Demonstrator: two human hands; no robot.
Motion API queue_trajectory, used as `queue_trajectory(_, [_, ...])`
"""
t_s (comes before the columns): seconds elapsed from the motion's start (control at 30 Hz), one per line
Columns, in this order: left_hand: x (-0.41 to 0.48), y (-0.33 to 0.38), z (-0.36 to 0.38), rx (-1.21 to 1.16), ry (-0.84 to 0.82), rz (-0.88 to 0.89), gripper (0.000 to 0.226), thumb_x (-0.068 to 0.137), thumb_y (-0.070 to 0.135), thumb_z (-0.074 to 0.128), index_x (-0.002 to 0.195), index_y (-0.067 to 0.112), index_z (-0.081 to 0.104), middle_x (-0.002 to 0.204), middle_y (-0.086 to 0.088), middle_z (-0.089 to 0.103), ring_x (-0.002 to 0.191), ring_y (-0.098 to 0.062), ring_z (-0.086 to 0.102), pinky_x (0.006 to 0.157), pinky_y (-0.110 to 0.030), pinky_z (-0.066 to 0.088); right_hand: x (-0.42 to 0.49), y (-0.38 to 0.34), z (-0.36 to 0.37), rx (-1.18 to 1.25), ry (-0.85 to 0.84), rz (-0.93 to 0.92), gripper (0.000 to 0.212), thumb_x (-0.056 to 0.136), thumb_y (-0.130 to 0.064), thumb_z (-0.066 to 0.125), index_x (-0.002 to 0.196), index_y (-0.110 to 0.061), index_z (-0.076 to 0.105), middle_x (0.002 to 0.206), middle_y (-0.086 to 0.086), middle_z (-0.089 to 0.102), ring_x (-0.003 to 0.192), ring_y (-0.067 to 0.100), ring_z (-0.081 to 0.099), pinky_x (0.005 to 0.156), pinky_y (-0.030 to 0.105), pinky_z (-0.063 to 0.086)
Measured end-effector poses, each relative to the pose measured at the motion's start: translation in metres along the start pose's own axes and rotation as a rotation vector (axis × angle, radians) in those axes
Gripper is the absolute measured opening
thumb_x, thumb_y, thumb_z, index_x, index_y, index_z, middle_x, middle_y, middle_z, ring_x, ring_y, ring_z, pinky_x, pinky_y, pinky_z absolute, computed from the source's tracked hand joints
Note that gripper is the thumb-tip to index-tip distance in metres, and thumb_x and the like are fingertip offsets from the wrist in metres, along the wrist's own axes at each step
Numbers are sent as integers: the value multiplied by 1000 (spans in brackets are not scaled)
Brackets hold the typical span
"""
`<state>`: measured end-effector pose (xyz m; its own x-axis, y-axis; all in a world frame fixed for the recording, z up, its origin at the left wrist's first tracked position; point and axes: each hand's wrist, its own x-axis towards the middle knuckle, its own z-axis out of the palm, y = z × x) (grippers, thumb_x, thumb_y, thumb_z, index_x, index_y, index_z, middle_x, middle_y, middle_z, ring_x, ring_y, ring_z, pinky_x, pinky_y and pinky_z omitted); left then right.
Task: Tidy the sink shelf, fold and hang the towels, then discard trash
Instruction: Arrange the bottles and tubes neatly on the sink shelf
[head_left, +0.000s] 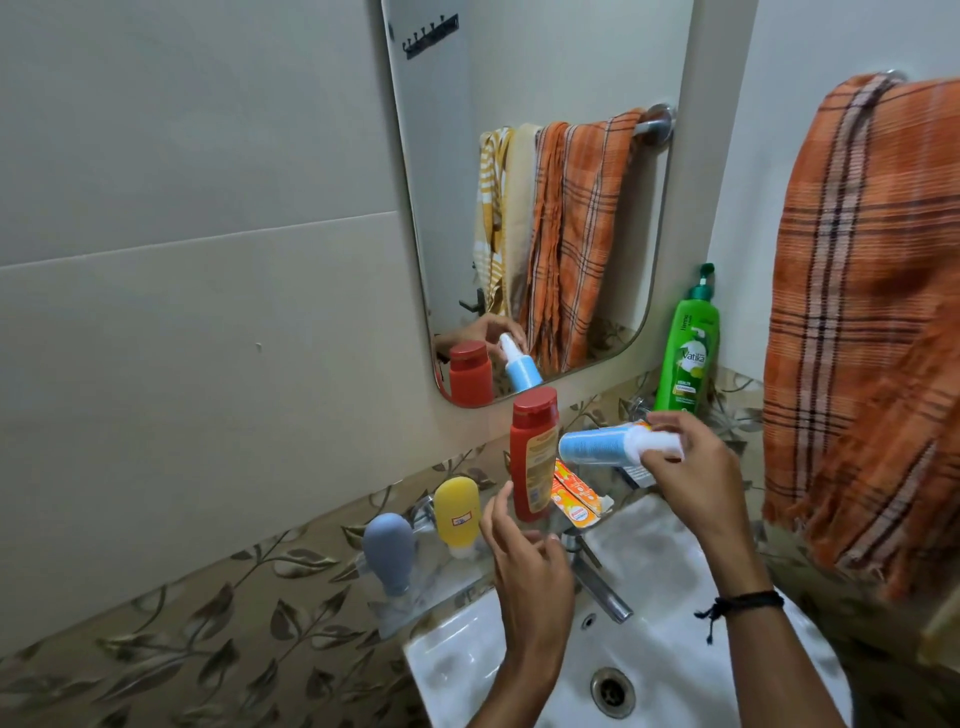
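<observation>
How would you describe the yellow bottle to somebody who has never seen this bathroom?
Find the wall mirror, then look down to the shelf behind the sink. Left of the tall red bottle and right of the grey bottle stands the yellow bottle. It is the only yellow one, short, cap down, with a small white sticker.

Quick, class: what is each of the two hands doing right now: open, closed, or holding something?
Left hand: open, holding nothing, near the red bottle.
Right hand: grips the blue and white bottle, tipped on its side.
</observation>
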<state>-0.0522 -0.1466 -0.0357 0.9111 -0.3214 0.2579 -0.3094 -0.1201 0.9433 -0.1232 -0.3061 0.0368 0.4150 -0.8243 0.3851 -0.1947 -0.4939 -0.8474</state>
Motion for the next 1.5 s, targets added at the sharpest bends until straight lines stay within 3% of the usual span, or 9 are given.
queue_trajectory(0.13, [-6,-3,4,32,-19,97,65,88,5,62,133,43,38,141,17,39,108,-11,60,89,-32,55,13,-15,2,46,55,-72,40,80,-8,71,115,-26,67,106,2,70,99,24,62,79,35,51])
queue_trajectory(0.3, [-5,1,14,117,-199,178,60,87,9,56,127,51,38,127,17,48,114,-10,56,93,-32,53,32,-24,9,22,23,-97,46,79,-11,69,120,-32,62,97,-4,66,83,20,60,72,33,46])
queue_trajectory(0.47, [12,13,31,125,-326,184,62,87,10,55,143,35,40,144,14,44,131,-8,46,109,-34,44,50,-26,18,-6,-36,-128,50,79,-12,69,125,-30,59,107,-5,68,89,19,65,80,35,53])
queue_trajectory(0.63, [34,30,53,88,-366,94,81,88,9,57,159,26,23,163,10,27,149,-13,31,118,-35,37,58,-25,34,49,-195,-123,54,81,-10,77,128,-26,58,112,-6,68,102,17,67,89,36,55])
queue_trajectory(0.8, [48,36,63,40,-335,23,83,89,0,56,161,18,20,166,4,23,152,-18,27,121,-37,35,60,-18,37,52,-231,-128,64,81,-5,76,139,-20,53,115,-4,66,101,15,63,83,23,47])
queue_trajectory(1.0, [54,34,73,74,-377,-16,81,91,4,56,161,18,19,163,0,28,149,-21,33,119,-39,36,75,-4,26,2,-271,-89,68,75,-8,76,139,-17,55,118,1,70,103,21,69,87,31,55])
queue_trajectory(1.2, [58,35,78,89,-353,-32,78,92,7,57,160,17,23,159,-2,31,146,-22,34,118,-39,37,79,-1,22,-9,-319,-108,84,62,-37,70,143,-23,52,128,-1,67,111,18,66,94,36,56])
queue_trajectory(1.33, [64,29,83,94,-345,-60,78,91,4,53,161,17,21,162,-2,29,149,-23,32,120,-43,35,79,-3,25,17,-356,-155,76,75,-7,76,144,-28,52,130,-3,67,104,11,65,85,22,49])
queue_trajectory(1.5, [70,23,89,119,-308,-70,76,89,1,51,160,13,25,161,-5,31,150,-25,31,122,-46,32,80,-2,31,28,-348,-192,78,77,-4,73,147,-27,49,132,-3,65,106,11,63,85,21,44])
